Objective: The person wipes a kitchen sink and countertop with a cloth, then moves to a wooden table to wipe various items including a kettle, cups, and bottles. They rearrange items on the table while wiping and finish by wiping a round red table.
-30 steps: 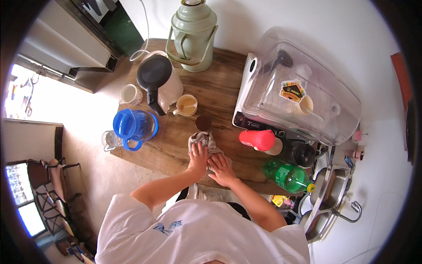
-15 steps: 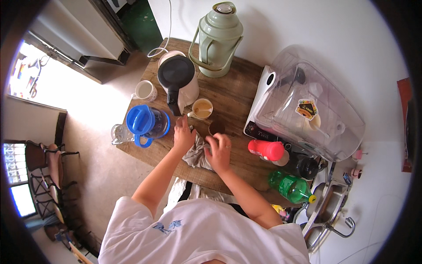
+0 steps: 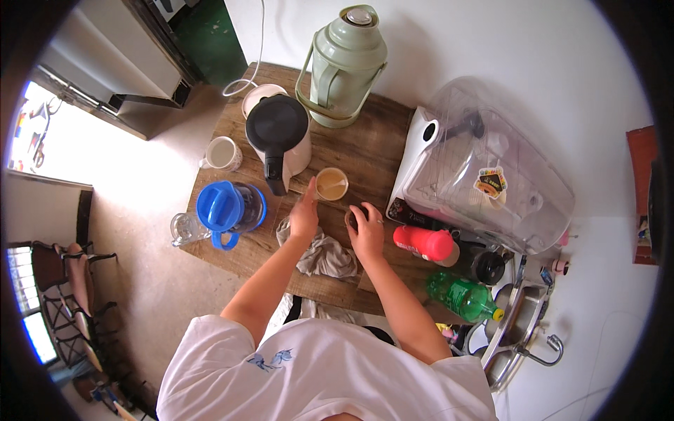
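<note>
Lying near table edge (image 3: pixel 235 260), cloth (image 3: pixel 326 258); hands (image 3: pixel 303 219) (image 3: pixel 367 236) apart

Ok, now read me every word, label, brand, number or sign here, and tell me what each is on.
I'll point out the print without copying wording.
Sticker on the clear lid: small characters, too small to read surely.
Dark front strip below that lid: pale lettering, left unquoted.
Red bottle: pale lettering, blurred.
Green bottle: label print too small to read.

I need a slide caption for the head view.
Left hand at a cup, right hand at a dark round object, crumpled cloth on the table.
</note>
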Available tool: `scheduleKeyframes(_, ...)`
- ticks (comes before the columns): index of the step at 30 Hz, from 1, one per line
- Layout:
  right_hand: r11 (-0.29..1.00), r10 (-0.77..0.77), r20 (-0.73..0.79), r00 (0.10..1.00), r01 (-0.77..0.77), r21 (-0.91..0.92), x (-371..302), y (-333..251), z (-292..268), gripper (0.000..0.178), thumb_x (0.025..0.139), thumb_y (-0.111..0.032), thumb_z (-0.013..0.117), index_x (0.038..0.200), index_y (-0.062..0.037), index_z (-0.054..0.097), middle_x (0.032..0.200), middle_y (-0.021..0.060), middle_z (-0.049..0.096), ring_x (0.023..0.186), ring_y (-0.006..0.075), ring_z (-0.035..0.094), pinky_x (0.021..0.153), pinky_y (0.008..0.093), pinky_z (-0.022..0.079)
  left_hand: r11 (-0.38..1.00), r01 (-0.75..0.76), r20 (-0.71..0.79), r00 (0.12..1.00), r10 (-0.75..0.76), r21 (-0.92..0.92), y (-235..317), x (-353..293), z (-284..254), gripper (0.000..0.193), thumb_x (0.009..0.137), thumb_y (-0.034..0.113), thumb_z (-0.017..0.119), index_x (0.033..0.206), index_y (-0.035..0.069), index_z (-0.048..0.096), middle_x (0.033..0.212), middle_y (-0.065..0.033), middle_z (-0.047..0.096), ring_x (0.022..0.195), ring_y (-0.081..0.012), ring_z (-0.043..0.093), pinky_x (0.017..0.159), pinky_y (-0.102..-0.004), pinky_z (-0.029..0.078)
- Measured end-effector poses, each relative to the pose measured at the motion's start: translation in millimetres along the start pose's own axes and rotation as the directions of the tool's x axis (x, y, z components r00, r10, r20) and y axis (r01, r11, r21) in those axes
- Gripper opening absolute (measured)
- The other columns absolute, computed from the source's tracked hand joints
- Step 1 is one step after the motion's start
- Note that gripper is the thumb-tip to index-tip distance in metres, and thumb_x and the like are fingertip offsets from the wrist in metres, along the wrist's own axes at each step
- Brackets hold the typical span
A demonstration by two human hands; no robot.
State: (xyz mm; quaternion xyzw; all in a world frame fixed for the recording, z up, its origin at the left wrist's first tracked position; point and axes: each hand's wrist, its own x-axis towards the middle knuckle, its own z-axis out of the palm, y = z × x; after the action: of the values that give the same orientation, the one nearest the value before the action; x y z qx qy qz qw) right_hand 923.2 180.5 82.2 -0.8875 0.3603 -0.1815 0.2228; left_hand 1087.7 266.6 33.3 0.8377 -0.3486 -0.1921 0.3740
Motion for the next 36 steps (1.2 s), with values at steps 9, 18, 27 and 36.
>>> scheduleKeyframes(9,0.996,0.065,-0.031,0.997,-0.067,-0.052,-9.8,-1.1,-25.2,0.076,0.067,-0.007,0.079,0.137,-0.0123,0.049,0.134,0.0217,0.046,0.125,0.0424,0.047,0.104,0.0503,0.042,0.998,-0.049,0.181,0.983,0.043,0.031,32.5,-28.9,10.1,0.079,0.089,0.006,0.060,0.157,0.015,0.020,0.114,-0.0230,0.061,0.092,-0.0420,0.064,0.076,-0.0495,0.052)
scheduleKeyframes(18,0.955,-0.132,-0.392,0.910,0.222,0.196,164.2,-55.2,-52.6,0.078,0.086,-0.023,0.070,0.150,-0.0003,0.032,0.146,0.0293,0.034,0.138,0.0461,0.031,0.115,0.0535,0.023,0.842,-0.534,-0.259,0.825,0.501,-0.072,161.2,58.2,-114.5,0.062,0.085,0.009,0.066,0.143,0.004,0.043,0.136,-0.0298,0.043,0.120,-0.0489,0.049,0.099,-0.0493,0.046)
scheduleKeyframes(27,0.529,0.388,-0.256,0.885,0.013,0.848,327.5,-6.4,-24.8,0.078,0.086,-0.012,0.058,0.154,0.0007,0.022,0.150,0.0207,0.037,0.139,0.0316,0.036,0.115,0.0383,0.028,0.939,-0.342,0.030,0.939,0.343,-0.035,169.3,251.8,-133.6,0.133,0.062,0.023,0.088,0.159,0.012,-0.001,0.147,-0.0337,0.037,0.130,-0.0462,0.047,0.102,-0.0461,0.046)
scheduleKeyframes(36,0.455,0.382,-0.124,0.916,-0.069,0.888,305.2,-31.5,-70.7,0.065,0.089,-0.006,0.048,0.152,-0.0066,0.034,0.119,0.0052,0.058,0.095,0.0150,0.050,0.090,0.0264,0.041,0.959,-0.282,0.124,0.952,0.280,-0.005,171.2,251.4,-126.1,0.127,0.065,0.009,0.082,0.159,0.014,-0.004,0.141,-0.0330,0.041,0.114,-0.0442,0.058,0.093,-0.0442,0.052)
